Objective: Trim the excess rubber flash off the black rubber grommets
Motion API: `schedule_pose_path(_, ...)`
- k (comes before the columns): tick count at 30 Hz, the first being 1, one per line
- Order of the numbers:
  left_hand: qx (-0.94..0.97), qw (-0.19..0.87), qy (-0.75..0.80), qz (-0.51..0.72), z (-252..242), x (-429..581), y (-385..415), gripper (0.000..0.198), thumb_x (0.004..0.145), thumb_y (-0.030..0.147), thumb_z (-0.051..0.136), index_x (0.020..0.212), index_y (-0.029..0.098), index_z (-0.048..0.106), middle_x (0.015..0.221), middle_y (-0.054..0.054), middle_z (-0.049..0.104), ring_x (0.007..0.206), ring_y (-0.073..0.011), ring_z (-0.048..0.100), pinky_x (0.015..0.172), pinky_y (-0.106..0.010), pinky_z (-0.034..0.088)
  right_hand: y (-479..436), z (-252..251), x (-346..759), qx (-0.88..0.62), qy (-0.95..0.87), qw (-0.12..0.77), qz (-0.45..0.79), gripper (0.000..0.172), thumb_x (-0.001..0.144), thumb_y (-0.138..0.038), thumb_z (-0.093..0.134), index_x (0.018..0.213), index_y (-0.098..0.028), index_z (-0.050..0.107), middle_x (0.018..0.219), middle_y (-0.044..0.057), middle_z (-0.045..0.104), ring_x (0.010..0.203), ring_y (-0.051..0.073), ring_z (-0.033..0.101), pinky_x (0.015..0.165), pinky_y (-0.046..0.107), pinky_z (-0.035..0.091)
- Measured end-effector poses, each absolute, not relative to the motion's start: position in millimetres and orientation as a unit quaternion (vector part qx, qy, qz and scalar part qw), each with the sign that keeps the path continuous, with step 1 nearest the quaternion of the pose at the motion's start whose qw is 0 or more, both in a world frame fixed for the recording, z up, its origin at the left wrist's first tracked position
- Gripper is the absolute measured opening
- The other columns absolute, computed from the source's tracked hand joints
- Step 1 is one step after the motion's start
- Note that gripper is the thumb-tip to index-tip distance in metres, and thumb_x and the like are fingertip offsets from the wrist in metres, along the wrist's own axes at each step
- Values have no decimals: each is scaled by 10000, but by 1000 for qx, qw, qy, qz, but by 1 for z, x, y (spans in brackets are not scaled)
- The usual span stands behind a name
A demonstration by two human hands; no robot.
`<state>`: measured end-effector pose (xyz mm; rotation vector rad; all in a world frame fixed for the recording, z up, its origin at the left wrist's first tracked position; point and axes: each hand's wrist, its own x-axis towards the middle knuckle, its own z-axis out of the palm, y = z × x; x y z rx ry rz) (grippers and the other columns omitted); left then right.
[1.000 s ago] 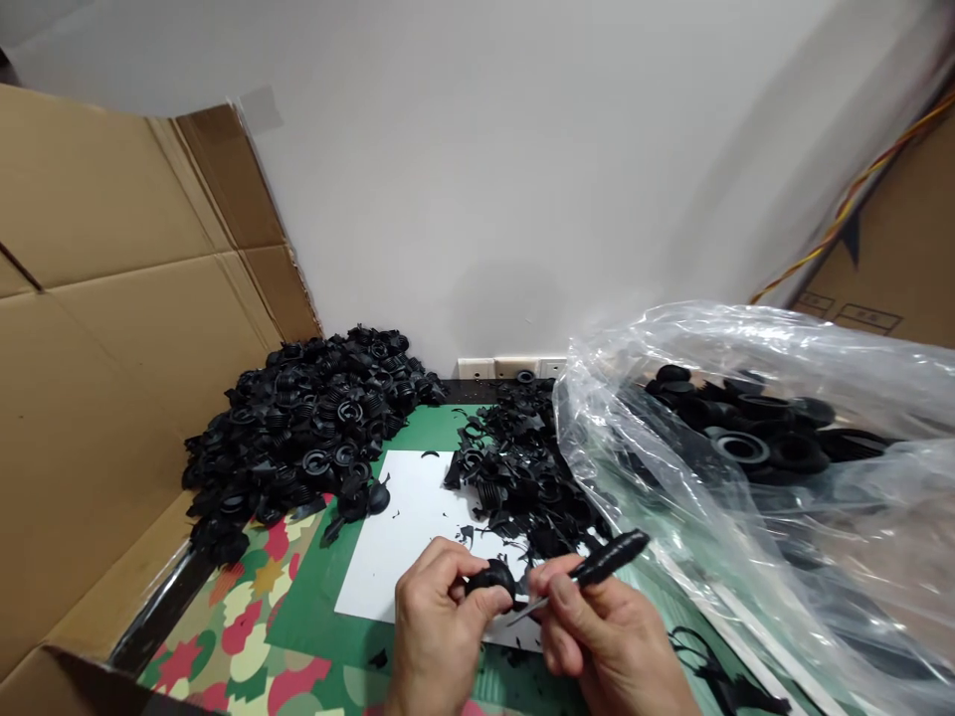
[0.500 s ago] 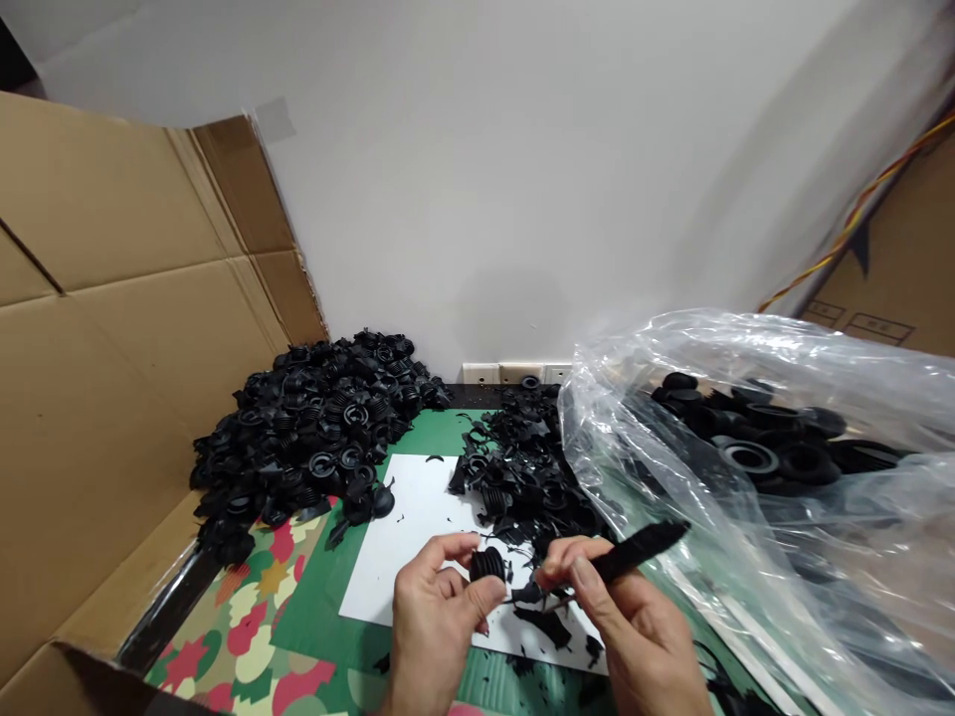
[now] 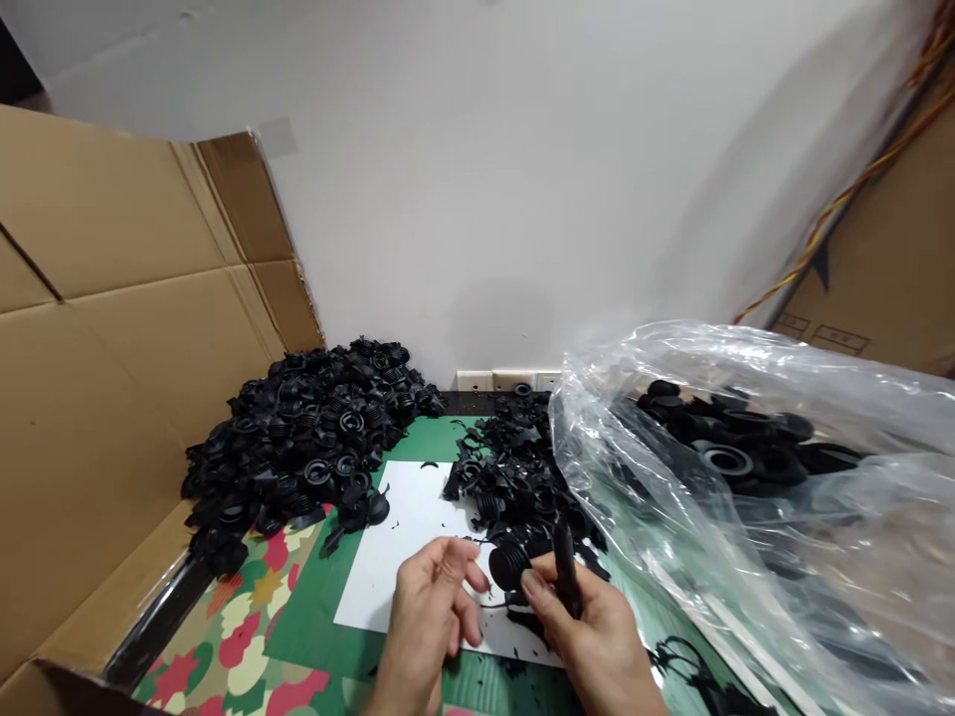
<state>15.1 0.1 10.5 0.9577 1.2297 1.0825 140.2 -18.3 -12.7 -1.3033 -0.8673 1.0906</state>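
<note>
A round ribbed black rubber part (image 3: 510, 567) is pinched between the thumb and fingers of my right hand (image 3: 597, 626). That same hand also carries a black-handled tool (image 3: 565, 562), its handle now pointing up and its tip hidden. Just left of the part, my left hand (image 3: 433, 607) has its fingers apart and curled a little, with nothing in them. Both hands hover over a white sheet (image 3: 399, 537) strewn with black scraps. Behind the right hand lies a pile of black trimmings and parts (image 3: 514, 447).
At left, a large heap of ribbed black parts (image 3: 298, 438) leans toward a cardboard box (image 3: 134, 368). A clear plastic bag (image 3: 634, 507) with black rubber pieces (image 3: 753, 423) stands at right. Wall sockets (image 3: 511, 381) sit behind the green mat (image 3: 313, 597).
The ribbed part has passed from my left hand to my right. My left fingers have come apart. The tool has swung from slanting right to nearly upright.
</note>
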Motion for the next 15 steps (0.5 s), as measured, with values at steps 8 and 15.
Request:
schedule_pose_path(8,600,422,486,475,17,13,-8,362,560,67,773,875,243,744,846,-7,640,669,-138,523,573,-204,423,-20,-9,142,-485,-365,564,560,299,645,-432,710,588,-150,629,486,-67,370,437,71,253,405,217,171)
schedule_pose_path(15,520,516,477,486,16,12,-5,283,544,97,755,810,190,750,619,34,562,507,-91,465,462,-187,387,-26,-8,141,-478,-375,555,568,428,675,-570,655,570,-171,543,490,-79,293,421,63,206,391,217,111)
